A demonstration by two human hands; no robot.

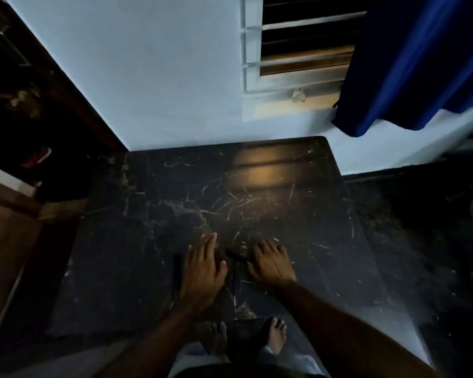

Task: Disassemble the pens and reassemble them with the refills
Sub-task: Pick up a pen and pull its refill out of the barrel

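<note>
A dark pen (236, 256) lies between my two hands on the black marble-patterned table (137, 241). My right hand (271, 261) has its fingers curled on the near end of this pen. My left hand (204, 268) rests flat on the table beside the pen's far tip, fingers apart, holding nothing I can see. A second dark pen (177, 271) lies lengthwise just left of my left hand. The room is dim, so small parts such as refills cannot be made out.
A pale wall stands behind the table, with a louvred window (298, 50) and a blue curtain (410, 64) at the upper right. Dark wooden furniture (17, 91) lies left. My bare feet (275, 334) show below the table's near edge.
</note>
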